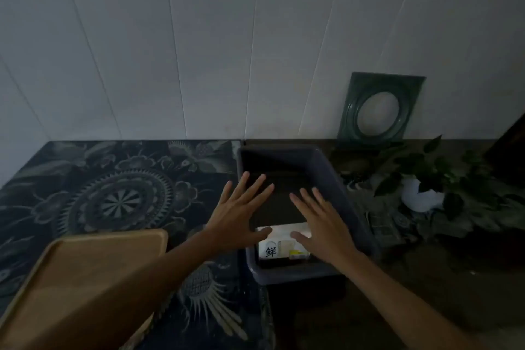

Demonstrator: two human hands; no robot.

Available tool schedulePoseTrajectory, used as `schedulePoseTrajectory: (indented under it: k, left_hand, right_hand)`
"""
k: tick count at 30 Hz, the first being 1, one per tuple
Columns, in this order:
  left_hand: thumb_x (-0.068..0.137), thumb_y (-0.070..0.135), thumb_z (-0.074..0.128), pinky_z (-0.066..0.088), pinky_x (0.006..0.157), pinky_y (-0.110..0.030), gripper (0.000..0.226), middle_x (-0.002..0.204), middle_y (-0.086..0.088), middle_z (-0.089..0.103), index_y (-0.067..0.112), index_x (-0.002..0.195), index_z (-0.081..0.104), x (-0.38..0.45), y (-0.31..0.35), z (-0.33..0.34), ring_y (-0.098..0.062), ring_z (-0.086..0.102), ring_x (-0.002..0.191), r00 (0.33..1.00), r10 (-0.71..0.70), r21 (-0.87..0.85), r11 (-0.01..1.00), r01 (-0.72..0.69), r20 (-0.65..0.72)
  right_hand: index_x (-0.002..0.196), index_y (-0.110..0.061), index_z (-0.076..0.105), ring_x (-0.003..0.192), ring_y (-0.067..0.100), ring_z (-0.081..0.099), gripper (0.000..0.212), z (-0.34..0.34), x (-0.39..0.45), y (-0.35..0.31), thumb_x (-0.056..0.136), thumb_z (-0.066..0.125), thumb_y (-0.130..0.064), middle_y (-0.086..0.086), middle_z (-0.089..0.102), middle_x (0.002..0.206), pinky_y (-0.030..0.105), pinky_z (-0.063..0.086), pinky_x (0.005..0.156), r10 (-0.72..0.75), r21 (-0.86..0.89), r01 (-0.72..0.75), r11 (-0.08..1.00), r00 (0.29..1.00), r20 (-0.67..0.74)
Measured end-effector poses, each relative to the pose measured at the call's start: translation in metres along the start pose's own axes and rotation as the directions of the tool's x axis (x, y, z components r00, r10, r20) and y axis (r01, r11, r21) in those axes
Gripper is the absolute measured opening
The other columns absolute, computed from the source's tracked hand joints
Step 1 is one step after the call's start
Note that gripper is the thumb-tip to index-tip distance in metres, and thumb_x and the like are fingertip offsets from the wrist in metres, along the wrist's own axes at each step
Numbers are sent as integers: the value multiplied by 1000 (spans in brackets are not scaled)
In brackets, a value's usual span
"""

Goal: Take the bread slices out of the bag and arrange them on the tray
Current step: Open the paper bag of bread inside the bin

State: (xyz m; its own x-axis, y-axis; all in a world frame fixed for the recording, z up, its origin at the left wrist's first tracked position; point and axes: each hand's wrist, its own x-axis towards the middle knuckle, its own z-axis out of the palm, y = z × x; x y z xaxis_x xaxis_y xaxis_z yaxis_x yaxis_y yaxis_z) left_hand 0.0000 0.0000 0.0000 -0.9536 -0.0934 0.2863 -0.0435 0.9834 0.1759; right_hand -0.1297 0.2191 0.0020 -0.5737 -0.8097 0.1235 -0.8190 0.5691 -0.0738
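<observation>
A bag of bread, white with a dark printed character, lies in the near end of a dark blue-grey bin. My left hand hovers over the bin's left side, fingers spread, thumb near the bag's left edge. Beside it, my right hand is spread over the bag's right part, with its thumb on or just above the bag. Neither hand holds anything. A wooden tray sits at the lower left with nothing on it; my left forearm crosses its right corner.
A dark floral cloth covers the table's left part. On the right stand a leafy potted plant and a green square frame leaning on the white panelled wall. The scene is dim.
</observation>
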Motion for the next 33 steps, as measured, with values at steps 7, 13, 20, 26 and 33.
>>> schedulePoseTrajectory:
  k: [7,13,20,26,33]
  left_hand:
    - [83,76,43,-12,120,-49,93,167,16,-13,44,157,-4,-5,-9,36,-19,-25,152,995,-10,-128,992,23,102]
    - [91,48,62,20,125,-42,82,164,4,29,29,158,20,-8,-10,48,-19,15,154,962,-6,-376,920,113,274]
    - [85,26,73,51,98,-34,64,133,4,60,26,144,47,-13,-7,60,-16,56,122,969,-63,-496,850,178,239]
    - [86,17,73,56,88,-35,41,120,1,66,19,126,65,-14,-4,73,-18,62,108,986,-98,-491,858,153,135]
    - [88,4,69,58,82,-37,29,108,-3,73,13,115,72,-16,4,72,-20,66,99,984,-166,-481,859,175,63]
  right_hand:
    - [160,-33,23,157,19,9,83,26,-1,4,92,68,-44,-5,19,169,42,25,124,-3,68,-2,998,998,69]
    - [147,-29,50,137,17,44,63,32,-7,6,89,74,-24,-4,49,150,41,50,105,-16,163,7,987,998,56]
    - [126,-14,70,115,23,60,42,35,-4,15,87,72,1,4,65,123,39,58,90,-28,228,44,973,997,-75]
    - [118,-11,73,106,23,63,32,41,-2,29,88,73,0,5,68,115,36,58,85,-90,224,117,968,988,-128]
    - [118,-10,74,103,20,63,30,46,0,49,90,70,-1,4,70,109,34,57,86,-147,314,179,932,981,-123]
